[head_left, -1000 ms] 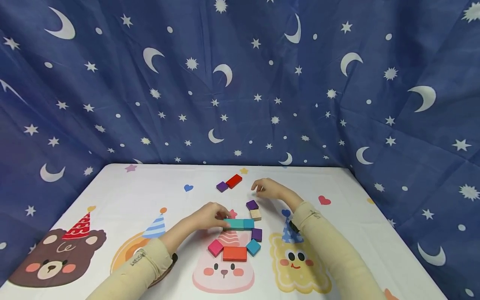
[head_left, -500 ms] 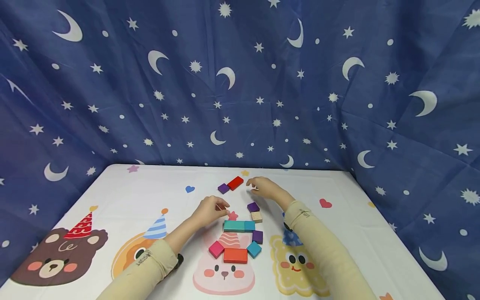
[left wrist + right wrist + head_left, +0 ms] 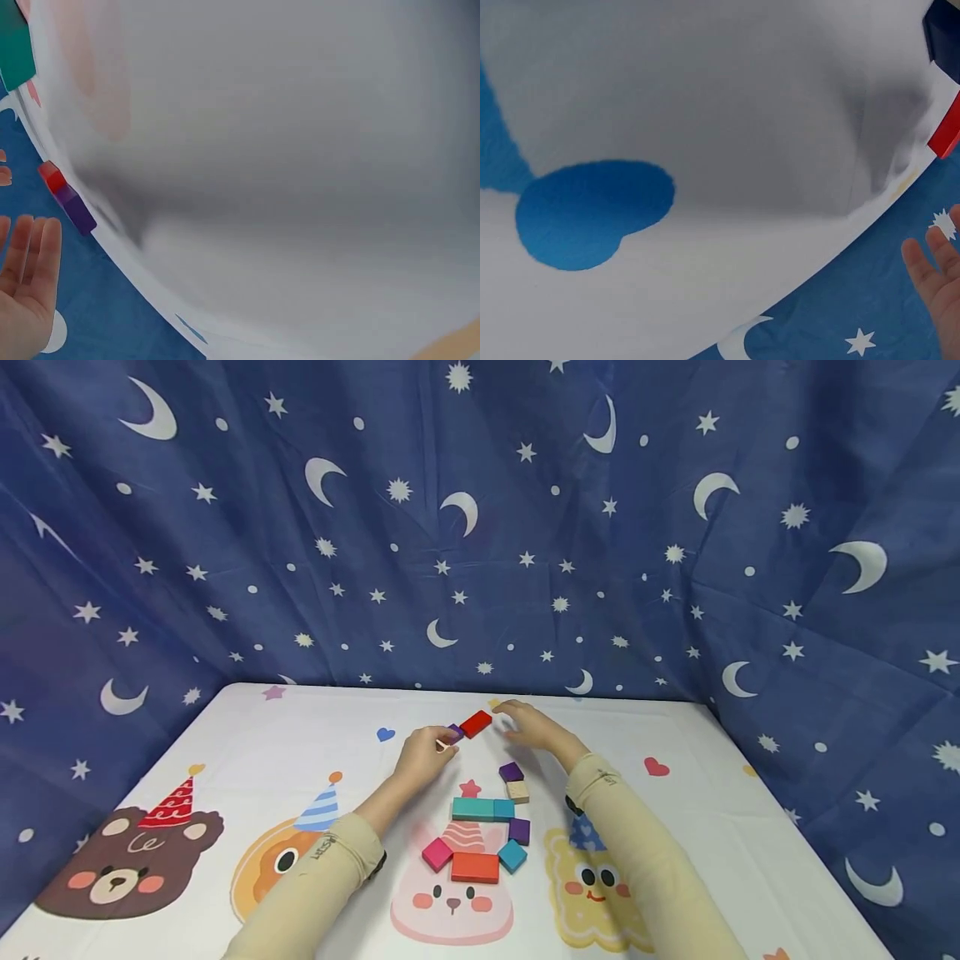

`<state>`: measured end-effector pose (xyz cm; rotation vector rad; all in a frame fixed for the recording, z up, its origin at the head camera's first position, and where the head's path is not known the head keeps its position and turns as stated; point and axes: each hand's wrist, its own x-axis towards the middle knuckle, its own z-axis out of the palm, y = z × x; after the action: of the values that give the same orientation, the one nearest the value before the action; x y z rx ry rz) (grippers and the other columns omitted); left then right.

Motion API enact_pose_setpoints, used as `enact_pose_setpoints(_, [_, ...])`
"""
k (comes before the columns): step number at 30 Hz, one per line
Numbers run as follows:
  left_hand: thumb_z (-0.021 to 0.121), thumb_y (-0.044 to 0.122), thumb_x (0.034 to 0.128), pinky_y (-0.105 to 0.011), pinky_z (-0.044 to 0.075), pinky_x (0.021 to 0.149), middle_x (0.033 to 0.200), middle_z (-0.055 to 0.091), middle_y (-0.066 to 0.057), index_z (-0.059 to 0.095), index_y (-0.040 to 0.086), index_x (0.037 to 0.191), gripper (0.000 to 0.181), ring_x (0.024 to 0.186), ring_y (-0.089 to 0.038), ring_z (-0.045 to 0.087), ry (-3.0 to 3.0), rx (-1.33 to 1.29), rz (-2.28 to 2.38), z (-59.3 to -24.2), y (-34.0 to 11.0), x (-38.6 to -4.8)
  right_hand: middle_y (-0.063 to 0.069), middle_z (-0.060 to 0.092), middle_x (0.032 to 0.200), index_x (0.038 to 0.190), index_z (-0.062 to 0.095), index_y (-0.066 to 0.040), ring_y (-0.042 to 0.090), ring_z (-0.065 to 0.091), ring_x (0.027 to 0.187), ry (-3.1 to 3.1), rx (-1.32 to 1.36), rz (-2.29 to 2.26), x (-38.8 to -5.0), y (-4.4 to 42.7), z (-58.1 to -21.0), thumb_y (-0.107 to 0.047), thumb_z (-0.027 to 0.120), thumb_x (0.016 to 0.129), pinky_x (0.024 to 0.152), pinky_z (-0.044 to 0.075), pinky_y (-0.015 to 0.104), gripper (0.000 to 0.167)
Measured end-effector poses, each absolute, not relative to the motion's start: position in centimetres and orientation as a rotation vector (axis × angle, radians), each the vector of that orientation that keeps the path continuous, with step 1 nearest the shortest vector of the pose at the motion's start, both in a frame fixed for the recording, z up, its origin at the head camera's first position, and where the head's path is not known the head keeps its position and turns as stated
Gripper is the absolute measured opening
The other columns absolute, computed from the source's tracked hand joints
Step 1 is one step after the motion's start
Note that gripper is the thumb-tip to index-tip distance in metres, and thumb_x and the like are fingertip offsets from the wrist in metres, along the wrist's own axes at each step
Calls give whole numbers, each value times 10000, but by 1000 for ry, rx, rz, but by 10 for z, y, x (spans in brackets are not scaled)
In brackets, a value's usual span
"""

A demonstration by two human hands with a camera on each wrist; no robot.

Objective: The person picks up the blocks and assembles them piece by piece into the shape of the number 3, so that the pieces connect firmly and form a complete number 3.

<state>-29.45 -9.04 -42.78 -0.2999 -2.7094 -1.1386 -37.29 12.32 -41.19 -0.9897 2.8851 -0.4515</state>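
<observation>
In the head view, a red rectangular block (image 3: 476,723) and a small purple block (image 3: 455,732) touch end to end near the back of the table. My left hand (image 3: 423,754) hovers just in front of the purple block and partly hides it. Its fingers (image 3: 39,259) look relaxed and hold nothing in the left wrist view. To the right of the red block is my right hand (image 3: 532,727), fingers loosely bent, gripping nothing. Nearer me lie a long teal block (image 3: 472,809), an orange-red block (image 3: 475,867), and a pink block (image 3: 437,854).
Right of the teal block sits a small blue block (image 3: 503,811). A purple block (image 3: 519,832), a blue block turned cornerwise (image 3: 512,856), a plain wood block (image 3: 517,791) and another purple block (image 3: 511,772) form a line. A starry blue curtain (image 3: 480,527) hangs behind the table.
My left hand has let go of the teal block and moved forward to the purple block at the back. The right hand has shifted slightly forward toward the red block.
</observation>
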Motion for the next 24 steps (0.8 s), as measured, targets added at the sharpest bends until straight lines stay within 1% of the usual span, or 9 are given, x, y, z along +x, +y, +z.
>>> enact_pose_setpoints(6, [679,63,831,-373,519,763,958,712,-131,693,24,1084,256,816,-248,628,-2684,-251,-1119,-431,-88,-306,201,429,1428,1366,439,8,360,386,1333,2878,-975,-446,-374,122,-413,-88,605,901,1110,301,474,503])
enact_pose_setpoints(9, [678,91,842,-386,527,799,1027,703,-138,678,30,1122,286,877,-273,646,-2708,-239,-1088,-430,-86,-313,193,369,1476,1416,393,-34,395,292,1385,2881,-905,-437,-374,120,-413,-110,620,896,1117,257,525,572])
enact_pose_setpoints(13, [681,118,845,-436,509,879,1123,674,-170,651,26,1170,339,995,-318,643,-2738,-201,-999,-427,-87,-322,173,259,1538,1467,316,-86,455,151,1416,2851,-867,-395,-378,114,-414,-165,630,899,1106,198,604,654])
enact_pose_setpoints(15, [691,135,840,-451,497,901,1134,667,-180,641,21,1183,365,1029,-330,633,-2758,-167,-946,-427,-89,-326,161,212,1557,1482,287,-106,465,116,1418,2822,-873,-378,-380,109,-415,-181,629,901,1101,186,621,678])
enact_pose_setpoints(19, [713,172,826,-464,485,919,1149,655,-195,626,-4,1190,415,1043,-342,621,-2817,-113,-890,-428,-92,-329,136,164,1575,1495,255,-129,439,99,1431,2777,-883,-356,-383,100,-419,-163,630,900,1113,186,601,704])
enact_pose_setpoints(24, [719,223,824,-458,463,958,1188,631,-203,605,-10,1220,473,1067,-337,603,-2900,-135,-876,-433,-91,-336,118,186,1573,1489,272,-126,388,122,1444,2765,-888,-310,-385,96,-422,-120,637,890,1122,216,554,702])
